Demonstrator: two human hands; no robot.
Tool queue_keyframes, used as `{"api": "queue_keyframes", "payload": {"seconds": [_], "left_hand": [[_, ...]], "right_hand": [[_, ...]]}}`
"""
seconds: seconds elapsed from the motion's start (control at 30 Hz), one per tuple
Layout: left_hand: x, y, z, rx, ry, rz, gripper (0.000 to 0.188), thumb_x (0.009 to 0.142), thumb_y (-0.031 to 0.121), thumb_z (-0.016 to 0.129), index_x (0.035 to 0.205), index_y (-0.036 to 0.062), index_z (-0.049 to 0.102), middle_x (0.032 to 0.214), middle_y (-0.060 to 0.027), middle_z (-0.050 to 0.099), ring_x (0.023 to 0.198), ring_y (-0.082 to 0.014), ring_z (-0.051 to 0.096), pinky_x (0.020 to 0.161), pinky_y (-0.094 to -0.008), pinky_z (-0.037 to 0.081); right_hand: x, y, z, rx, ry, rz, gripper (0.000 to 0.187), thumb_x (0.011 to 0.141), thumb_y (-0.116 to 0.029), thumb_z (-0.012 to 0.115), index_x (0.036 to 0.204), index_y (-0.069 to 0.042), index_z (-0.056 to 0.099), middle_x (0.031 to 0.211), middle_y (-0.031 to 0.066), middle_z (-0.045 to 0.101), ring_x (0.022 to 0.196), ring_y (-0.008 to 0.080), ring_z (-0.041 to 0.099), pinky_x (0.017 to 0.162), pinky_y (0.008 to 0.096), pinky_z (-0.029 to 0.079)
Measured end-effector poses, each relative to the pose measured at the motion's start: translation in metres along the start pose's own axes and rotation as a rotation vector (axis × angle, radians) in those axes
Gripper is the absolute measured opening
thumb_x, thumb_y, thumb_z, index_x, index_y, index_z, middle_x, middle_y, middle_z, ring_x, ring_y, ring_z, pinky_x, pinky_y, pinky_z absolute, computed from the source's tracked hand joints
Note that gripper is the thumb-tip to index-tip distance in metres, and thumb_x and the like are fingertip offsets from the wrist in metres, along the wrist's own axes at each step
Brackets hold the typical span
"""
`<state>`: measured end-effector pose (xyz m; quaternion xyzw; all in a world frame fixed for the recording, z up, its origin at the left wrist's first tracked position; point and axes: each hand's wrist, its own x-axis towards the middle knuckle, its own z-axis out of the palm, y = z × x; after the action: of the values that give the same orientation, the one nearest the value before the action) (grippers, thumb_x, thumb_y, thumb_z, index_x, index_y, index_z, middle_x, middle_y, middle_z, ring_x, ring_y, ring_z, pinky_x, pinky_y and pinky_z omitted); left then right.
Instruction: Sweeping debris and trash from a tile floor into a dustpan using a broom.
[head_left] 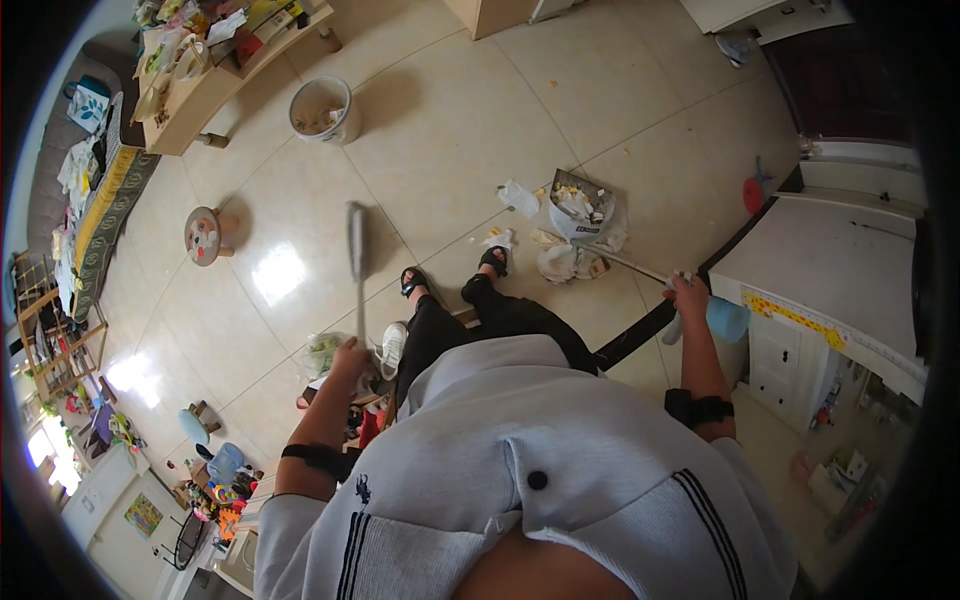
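My left hand (pixel 349 362) is closed round the pole of what looks like a broom (pixel 357 242). Its narrow grey head points away over the tiles, left of my feet. On the other side, my right hand (pixel 688 294) grips the pale handle of a long-handled dustpan (pixel 582 232). Paper scraps and other litter (pixel 578 198) fill the pan, which rests on the floor ahead of my right foot. Crumpled white plastic and paper (pixel 565 262) lie against its near side. A flattened white piece of litter (pixel 519 198) lies just left of it.
A waste bin (pixel 325 110) stands ahead on the left, with a small round stool (pixel 205 237) nearer. White shoes (pixel 392 350) and a plastic bag (pixel 320 355) sit by my left hand. A white-topped table (pixel 820 265) flanks my right arm. A cluttered table (pixel 190 105) occupies the far left.
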<state>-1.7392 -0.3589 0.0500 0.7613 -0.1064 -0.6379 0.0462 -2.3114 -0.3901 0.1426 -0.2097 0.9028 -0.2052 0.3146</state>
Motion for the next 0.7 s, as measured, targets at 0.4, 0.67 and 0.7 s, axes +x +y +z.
{"api": "queue_keyframes", "payload": {"seconds": [0.4,0.67,0.7], "left_hand": [[-0.024,0.118,0.116,0.266,-0.368,0.137,0.058,0.064,-0.001,0.05,0.117,-0.0014,0.028,0.053,-0.0078,0.045,0.04,-0.0175,0.046,0.034,-0.0299,0.038],[0.005,0.155,0.116,0.624,-0.528,0.342,0.063,0.065,-0.001,0.049,0.123,0.005,0.025,0.068,-0.0088,0.049,0.046,-0.0137,0.045,0.038,-0.0256,0.039],[-0.017,0.168,0.115,0.501,-0.462,0.238,0.063,0.065,-0.001,0.049,0.123,0.0054,0.026,0.069,-0.0087,0.049,0.046,-0.0133,0.045,0.038,-0.0252,0.038]], "right_hand": [[-0.014,0.023,-0.015,0.124,0.005,0.166,0.033,0.072,-0.018,0.053,0.097,0.002,0.047,0.073,0.0069,0.055,0.05,0.0113,0.056,0.035,0.0187,0.032],[-0.034,0.047,-0.029,0.199,0.133,0.146,0.026,0.071,-0.019,0.054,0.089,0.0,0.052,0.068,0.0052,0.056,0.05,0.0118,0.056,0.039,0.0208,0.036],[-0.036,0.051,-0.031,0.218,0.145,0.159,0.026,0.071,-0.019,0.054,0.089,0.0,0.052,0.068,0.0052,0.056,0.05,0.0118,0.056,0.039,0.0208,0.036]]}}
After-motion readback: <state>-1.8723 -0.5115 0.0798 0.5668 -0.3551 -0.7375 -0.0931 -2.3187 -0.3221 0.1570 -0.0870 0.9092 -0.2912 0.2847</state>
